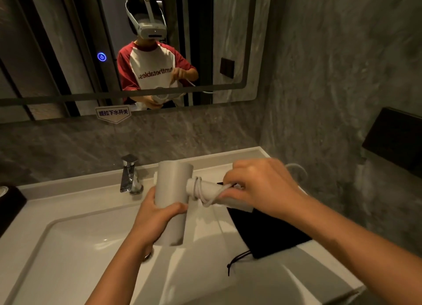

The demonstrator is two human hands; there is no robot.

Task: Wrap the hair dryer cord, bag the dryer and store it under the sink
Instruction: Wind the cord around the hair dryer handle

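I hold a white hair dryer [174, 186] over the sink, its barrel upright and its handle pointing right. My left hand [157, 215] grips the barrel from below. A white cord [197, 190] is looped a few times around the handle near the barrel. My right hand [258, 186] pinches the cord at the handle's far end. A black drawstring bag [267, 234] lies flat on the counter right of the basin, under my right hand, its string [237, 260] trailing toward me.
The white sink basin [75, 247] fills the lower left, with a chrome faucet [130, 174] behind it. A mirror [68, 53] spans the wall above. A dark box [397, 140] is mounted on the right wall. A dark object [9, 204] sits at the left counter edge.
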